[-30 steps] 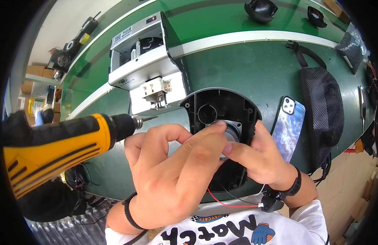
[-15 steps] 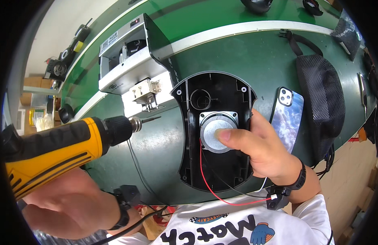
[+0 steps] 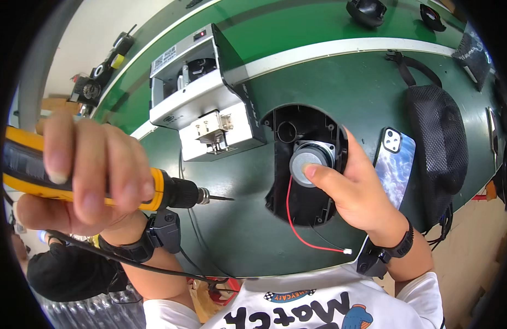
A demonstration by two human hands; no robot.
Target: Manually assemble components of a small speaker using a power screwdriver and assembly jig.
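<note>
**Both hands busy: driver in the left, speaker pinned by the right**

Your left hand [image 3: 80, 181] is wrapped tight around the yellow-and-black electric screwdriver [image 3: 100, 183], fingers curled over the top of its body and thumb underneath. You hold the tool level, well off to the left, with its bit [image 3: 220, 198] pointing right toward the black plastic housing [image 3: 305, 159] but clear of it, a stretch of green bench [image 3: 341, 82] between them.

Your right hand [image 3: 355, 189] lies on the right side of that housing. Its fingers are stretched out rather than closed; one fingertip presses on the grey cone of the round speaker [image 3: 308, 163], which sits in the housing's upper half, just below a small round port. You grip nothing here, you only press down.

From the speaker a red wire [image 3: 297, 230] runs down across the housing's lower part and out over the bench to a small white connector [image 3: 347, 251] near your right wrist, with a thin black wire beside it.

Just right of your hand lies a phone [image 3: 398, 159] in a blue patterned case, back up, and beyond it a black mesh bag [image 3: 437, 142]. Behind the housing, to the left, stands a grey metal box-shaped device [image 3: 201, 96]. Both wrists carry black bands.
</note>
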